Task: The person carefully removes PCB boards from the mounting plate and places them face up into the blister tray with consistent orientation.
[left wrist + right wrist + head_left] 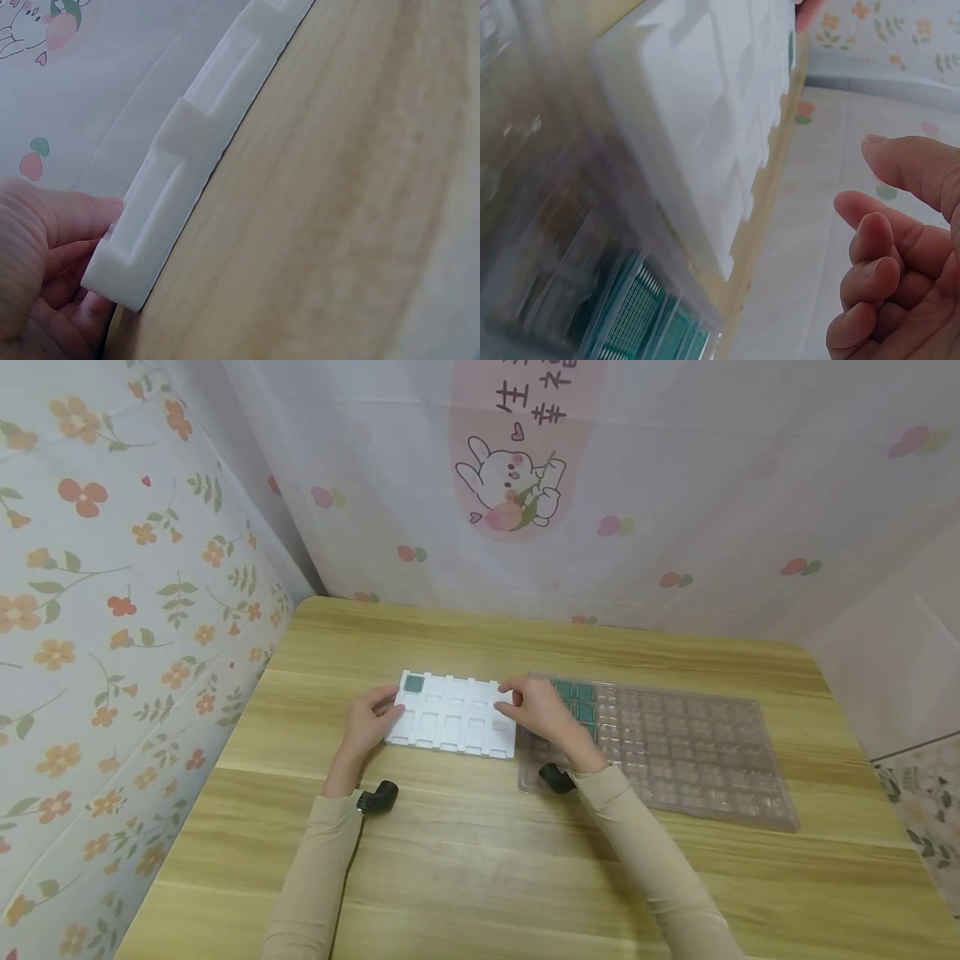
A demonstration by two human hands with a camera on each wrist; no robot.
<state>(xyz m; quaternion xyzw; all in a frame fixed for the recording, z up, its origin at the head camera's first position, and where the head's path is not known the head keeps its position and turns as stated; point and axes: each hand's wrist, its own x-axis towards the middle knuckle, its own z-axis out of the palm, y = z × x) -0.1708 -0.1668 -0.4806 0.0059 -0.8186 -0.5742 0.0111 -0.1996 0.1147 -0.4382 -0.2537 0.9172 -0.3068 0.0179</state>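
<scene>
A white compartment tray point(450, 745) lies on the wooden table, with one square green piece point(414, 683) in its far left pocket. My left hand point(367, 720) grips the tray's left end; in the left wrist view the thumb point(86, 215) is at its upper edge and other fingers are partly hidden behind the corner. Over the tray's right end is my right hand point(542, 708), bare of any object. The right wrist view shows its thumb point(915, 169) and index finger apart, the other fingers loosely curled. Several green pieces point(585, 693) fill pockets in the clear plastic tray point(772, 797).
The clear tray stands to the right of the white one, partly under my right forearm. Each wrist carries a small black camera point(379, 797). Patterned curtains point(660, 527) hang behind the wooden table point(465, 860) and at its left.
</scene>
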